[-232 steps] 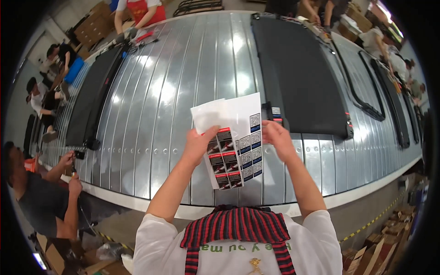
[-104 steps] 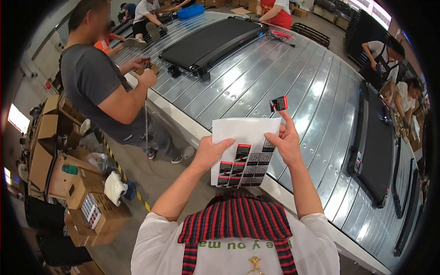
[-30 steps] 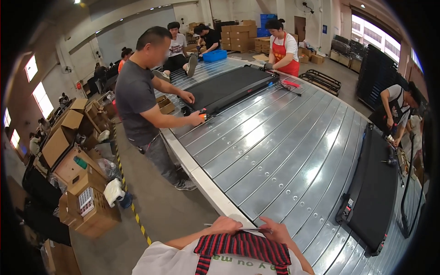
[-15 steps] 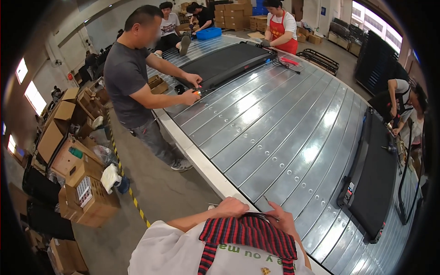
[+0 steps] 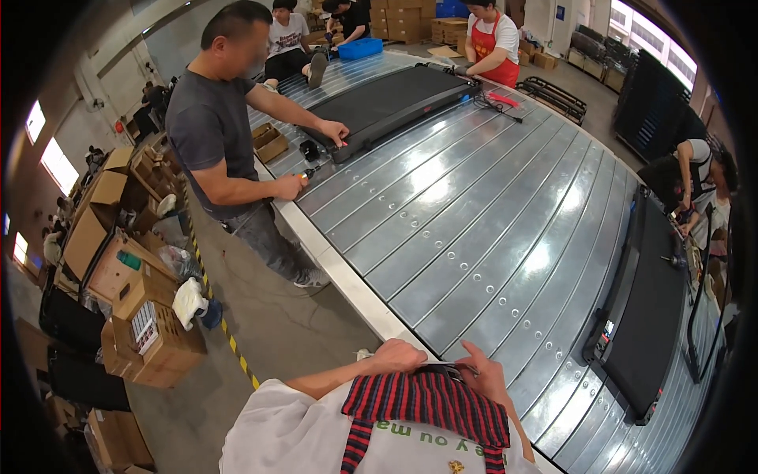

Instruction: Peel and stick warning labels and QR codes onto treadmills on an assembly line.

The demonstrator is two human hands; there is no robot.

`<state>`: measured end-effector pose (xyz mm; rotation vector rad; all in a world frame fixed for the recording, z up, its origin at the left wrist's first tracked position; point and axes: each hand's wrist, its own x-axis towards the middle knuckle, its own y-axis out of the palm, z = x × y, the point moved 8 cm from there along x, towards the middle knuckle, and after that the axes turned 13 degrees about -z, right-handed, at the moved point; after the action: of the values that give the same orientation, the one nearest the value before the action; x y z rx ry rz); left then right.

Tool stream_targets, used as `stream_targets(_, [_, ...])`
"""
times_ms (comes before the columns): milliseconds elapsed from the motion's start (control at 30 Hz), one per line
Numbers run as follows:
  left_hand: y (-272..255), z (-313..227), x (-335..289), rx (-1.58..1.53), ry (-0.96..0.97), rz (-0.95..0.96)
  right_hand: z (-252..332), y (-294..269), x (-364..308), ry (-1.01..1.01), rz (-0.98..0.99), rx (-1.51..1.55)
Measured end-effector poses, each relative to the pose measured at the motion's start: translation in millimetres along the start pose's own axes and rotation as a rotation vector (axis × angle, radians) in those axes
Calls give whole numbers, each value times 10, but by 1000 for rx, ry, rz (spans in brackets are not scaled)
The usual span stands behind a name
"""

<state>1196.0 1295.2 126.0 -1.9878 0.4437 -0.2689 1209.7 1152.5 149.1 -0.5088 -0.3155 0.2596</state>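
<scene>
My left hand (image 5: 397, 357) is closed at the near edge of the metal-topped table, just above the striped apron (image 5: 430, 403). What it grips is mostly hidden. To its right my right hand (image 5: 483, 371) is closed with its fingers bent inward and one finger raised. A thin pale strip (image 5: 442, 363) runs between the two hands, with something dark below it, partly covered by the apron's top edge. I cannot make out what these are.
The slatted metal table (image 5: 474, 229) fills the middle. One flat black treadmill (image 5: 387, 103) lies at the far end, another (image 5: 643, 308) at the right. A co-worker (image 5: 213, 118) stands at the left edge holding an orange-handled tool (image 5: 306, 177). Cardboard boxes (image 5: 158, 332) stand on the floor at left.
A thin pointed piece that stuck up by my right hand no longer shows. The co-worker at left has drawn the tool back from the treadmill. My left hand has barely moved.
</scene>
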Motion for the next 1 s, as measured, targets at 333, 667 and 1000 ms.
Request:
stream_targets(333, [50, 244, 50, 48, -13, 121, -21, 124, 139, 80, 19, 35])
stream_targets(667, [-23, 366, 114, 68, 5, 102, -38, 206, 262, 88, 32, 1])
stream_targets(1000, [-116, 434, 201, 26, 8, 17, -33, 228, 400, 36, -20, -17])
